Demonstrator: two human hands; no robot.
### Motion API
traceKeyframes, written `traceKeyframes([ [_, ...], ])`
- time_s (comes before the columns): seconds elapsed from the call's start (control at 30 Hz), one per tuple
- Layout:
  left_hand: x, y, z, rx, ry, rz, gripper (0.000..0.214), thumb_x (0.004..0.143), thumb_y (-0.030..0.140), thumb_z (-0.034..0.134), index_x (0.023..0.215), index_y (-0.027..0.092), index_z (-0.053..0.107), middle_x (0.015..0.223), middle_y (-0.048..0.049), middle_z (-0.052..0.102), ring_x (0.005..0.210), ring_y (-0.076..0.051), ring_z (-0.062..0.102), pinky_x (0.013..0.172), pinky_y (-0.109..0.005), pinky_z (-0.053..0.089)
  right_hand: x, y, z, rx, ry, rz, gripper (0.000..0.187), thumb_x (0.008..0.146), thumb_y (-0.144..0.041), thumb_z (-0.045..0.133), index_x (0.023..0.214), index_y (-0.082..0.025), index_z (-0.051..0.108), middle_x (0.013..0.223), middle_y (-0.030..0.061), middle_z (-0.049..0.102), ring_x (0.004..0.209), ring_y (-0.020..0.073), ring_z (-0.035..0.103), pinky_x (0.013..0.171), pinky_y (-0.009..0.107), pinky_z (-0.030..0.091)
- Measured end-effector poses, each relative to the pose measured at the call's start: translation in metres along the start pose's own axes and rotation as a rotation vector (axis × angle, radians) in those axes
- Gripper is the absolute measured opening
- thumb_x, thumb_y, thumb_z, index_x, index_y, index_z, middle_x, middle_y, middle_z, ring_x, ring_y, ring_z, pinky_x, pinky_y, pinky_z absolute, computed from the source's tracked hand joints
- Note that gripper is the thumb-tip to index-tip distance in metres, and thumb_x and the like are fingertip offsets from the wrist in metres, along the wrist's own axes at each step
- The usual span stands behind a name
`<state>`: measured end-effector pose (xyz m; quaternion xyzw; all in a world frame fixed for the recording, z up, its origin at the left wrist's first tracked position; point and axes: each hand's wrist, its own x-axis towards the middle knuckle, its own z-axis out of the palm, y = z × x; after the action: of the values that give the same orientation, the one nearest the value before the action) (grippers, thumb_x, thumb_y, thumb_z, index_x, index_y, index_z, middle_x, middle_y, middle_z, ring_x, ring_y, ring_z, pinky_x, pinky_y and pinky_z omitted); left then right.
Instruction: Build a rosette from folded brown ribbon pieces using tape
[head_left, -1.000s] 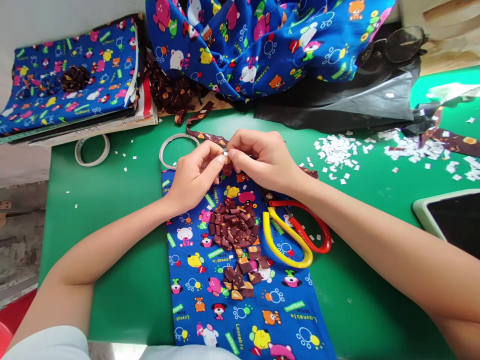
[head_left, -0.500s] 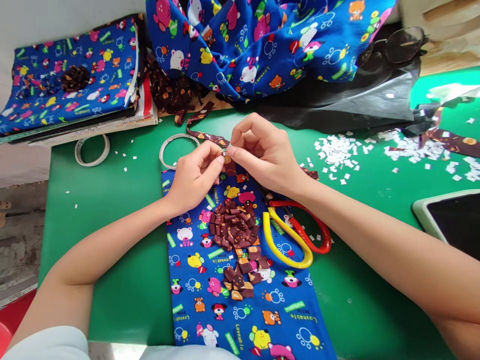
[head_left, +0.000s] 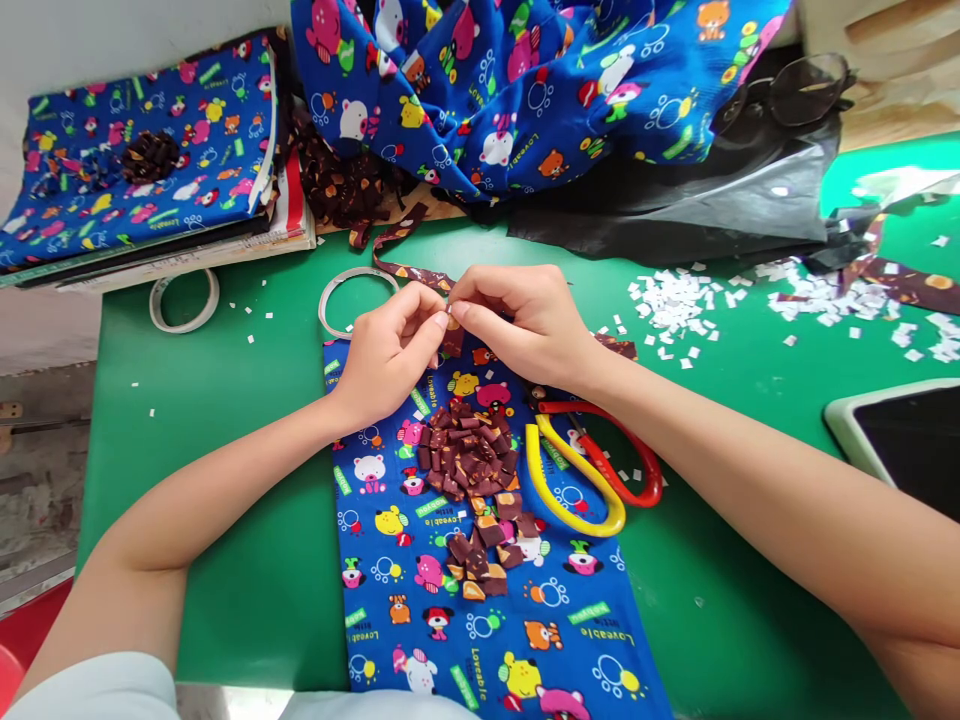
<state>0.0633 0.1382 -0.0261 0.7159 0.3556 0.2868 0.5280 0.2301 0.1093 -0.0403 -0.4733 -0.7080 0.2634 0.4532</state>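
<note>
My left hand (head_left: 394,345) is closed in a pinch, its thumb and forefinger on a small brown patterned fabric piece, mostly hidden by the fingers. Against those fingertips, my right hand (head_left: 517,320) also pinches; whatever it grips is too small to make out. A brown fabric strip (head_left: 409,270) runs behind both hands. Below them, a heap of small folded brown fabric pieces (head_left: 469,450) lies on a blue cartoon-print cloth (head_left: 420,650), with flatter pieces (head_left: 487,550) nearer me. Scissors with one yellow and one red handle (head_left: 577,500) rest under my right forearm.
Two tape rolls (head_left: 184,327) lie on the green table (head_left: 247,620) at left. White paper bits (head_left: 679,305) are scattered at right, near a phone (head_left: 907,435). Behind are bunched blue fabric (head_left: 495,100), a black plastic sheet (head_left: 675,210), glasses (head_left: 810,88) and a cloth-covered stack (head_left: 142,225).
My right hand has moved slightly down, its raised knuckles lowered and its fingertips now against those of my left. My left hand has stayed in place.
</note>
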Motion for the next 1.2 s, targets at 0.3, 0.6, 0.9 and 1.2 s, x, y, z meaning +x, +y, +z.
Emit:
traceKeyframes([
  [0.3, -0.0001, 0.0011, 0.0007, -0.014, 0.005, 0.007, 0.013, 0.089, 0.024, 0.05, 0.077, 0.019, 0.048, 0.062, 0.0053, 0.051, 0.048, -0.004, 0.048, 0.048, -0.018, 0.04, 0.0001, 0.0002, -0.0018, 0.029, -0.045, 0.027, 0.016, 0.084, -0.015, 0.051, 0.069, -0.017, 0.051, 0.053, -0.0059, 0.043, 0.051, 0.0059, 0.035, 0.051, 0.022, 0.028],
  [0.6, 0.0001, -0.0024, 0.0006, -0.061, -0.002, 0.075, 0.016, 0.089, 0.027, 0.054, 0.076, 0.018, 0.048, 0.06, 0.0064, 0.05, 0.046, -0.003, 0.047, 0.046, -0.015, 0.039, 0.0005, -0.0013, -0.002, 0.045, -0.036, 0.01, 0.014, 0.084, -0.016, 0.052, 0.07, -0.018, 0.049, 0.055, -0.0058, 0.044, 0.05, 0.0061, 0.034, 0.05, 0.023, 0.028],
  [0.9, 0.0003, -0.0051, 0.001, -0.051, 0.023, 0.065, 0.016, 0.089, 0.028, 0.055, 0.078, 0.018, 0.049, 0.06, 0.0065, 0.051, 0.045, -0.003, 0.049, 0.046, -0.015, 0.041, -0.0005, -0.0019, 0.0002, 0.093, -0.002, 0.001, 0.016, 0.078, -0.011, 0.054, 0.071, -0.021, 0.044, 0.058, -0.0063, 0.043, 0.051, 0.0063, 0.035, 0.05, 0.024, 0.031],
  [1.2, 0.0002, -0.0041, -0.0001, -0.01, 0.009, 0.09, 0.014, 0.089, 0.024, 0.054, 0.077, 0.018, 0.051, 0.058, 0.0064, 0.051, 0.047, -0.003, 0.048, 0.047, -0.014, 0.041, -0.0007, 0.001, -0.0005, 0.054, -0.043, -0.018, 0.014, 0.083, -0.015, 0.05, 0.07, -0.018, 0.048, 0.056, -0.0059, 0.042, 0.053, 0.0059, 0.034, 0.053, 0.023, 0.027],
])
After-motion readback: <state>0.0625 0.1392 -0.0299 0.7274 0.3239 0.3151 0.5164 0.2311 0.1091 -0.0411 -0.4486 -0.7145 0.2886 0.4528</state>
